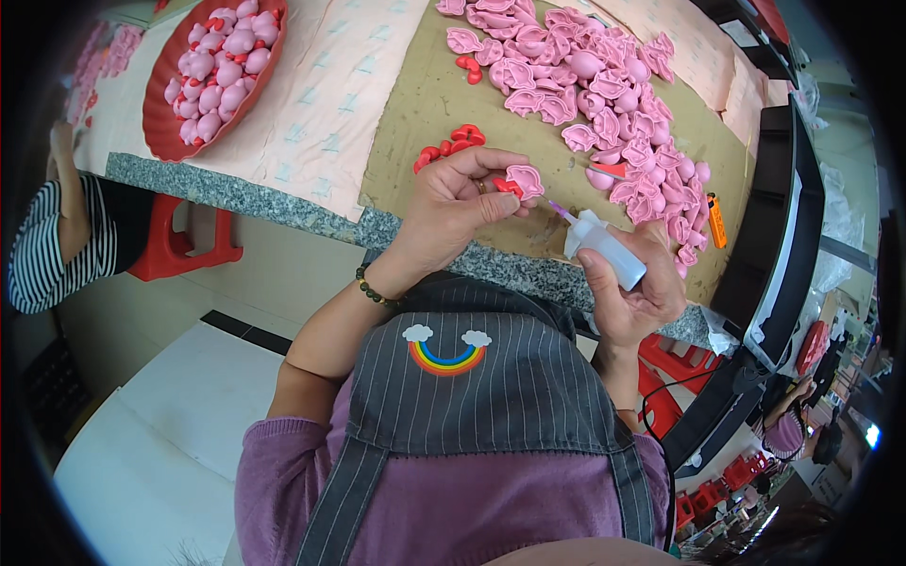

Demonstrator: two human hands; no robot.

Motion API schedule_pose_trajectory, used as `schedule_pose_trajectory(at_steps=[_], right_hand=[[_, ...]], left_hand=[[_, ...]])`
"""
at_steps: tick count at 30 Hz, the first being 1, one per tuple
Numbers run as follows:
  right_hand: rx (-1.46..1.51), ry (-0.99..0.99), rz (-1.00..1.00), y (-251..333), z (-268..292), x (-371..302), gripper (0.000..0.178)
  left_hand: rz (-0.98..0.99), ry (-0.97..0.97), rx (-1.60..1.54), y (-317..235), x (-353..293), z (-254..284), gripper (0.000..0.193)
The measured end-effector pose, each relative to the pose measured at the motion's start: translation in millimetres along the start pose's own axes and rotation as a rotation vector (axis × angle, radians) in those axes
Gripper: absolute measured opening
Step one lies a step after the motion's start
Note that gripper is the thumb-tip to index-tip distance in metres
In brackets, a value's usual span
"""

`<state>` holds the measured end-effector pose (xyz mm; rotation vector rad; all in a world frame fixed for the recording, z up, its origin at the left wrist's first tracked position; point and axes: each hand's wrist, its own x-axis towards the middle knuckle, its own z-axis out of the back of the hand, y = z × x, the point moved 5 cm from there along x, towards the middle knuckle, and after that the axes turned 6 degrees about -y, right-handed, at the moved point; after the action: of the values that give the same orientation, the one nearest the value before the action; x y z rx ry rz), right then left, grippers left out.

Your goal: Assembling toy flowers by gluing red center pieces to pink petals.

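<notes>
My left hand [451, 206] pinches a small pink molded plastic piece [527, 179] with a red part [507, 187] against it, just above the table's front edge. In my right hand [644, 288] is a white squeeze bottle [609, 250], tilted so that its thin purple nozzle [561, 209] points at the pink piece, close to it. Whether the tip touches, I cannot tell. Beyond my left hand lie several loose red parts [464, 139], and two more red pieces [469, 68] sit farther back. A heap of pink shells and rounded pieces [547, 71] spreads across the brown board.
A red fluted bowl [154, 118] of pink and red pieces stands at the far left. An orange cutter [717, 222] lies right of the heap, beside black trays [779, 189]. A red stool [184, 245] stands below the speckled stone edge [264, 191]. Someone in striped clothing [52, 245] is at left.
</notes>
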<state>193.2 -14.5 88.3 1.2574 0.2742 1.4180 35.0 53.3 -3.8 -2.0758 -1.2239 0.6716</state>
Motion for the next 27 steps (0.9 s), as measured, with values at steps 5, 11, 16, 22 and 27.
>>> schedule_pose_trajectory(at_steps=[5,11,16,22,27], right_hand=[[0.010,0.006,0.010,0.1,-1.2,-1.0,0.026],[0.014,0.001,-0.030,-0.7,0.2,-0.1,0.025],[0.051,0.003,-0.062,-1.1,1.5,-1.4,0.024],[0.162,-0.053,-0.044,-3.9,2.9,-4.3,0.025],[0.163,-0.027,-0.072,0.4,1.5,-3.5,0.025]], left_hand=[[0.016,-0.002,0.007,-0.7,-0.3,0.0,0.034],[0.036,-0.001,0.011,1.2,0.1,2.2,0.034],[0.067,0.020,-0.119,2.0,-0.5,1.6,0.038],[0.083,0.015,-0.150,3.0,-0.4,3.0,0.040],[0.073,0.034,-0.168,3.3,0.2,2.7,0.039]])
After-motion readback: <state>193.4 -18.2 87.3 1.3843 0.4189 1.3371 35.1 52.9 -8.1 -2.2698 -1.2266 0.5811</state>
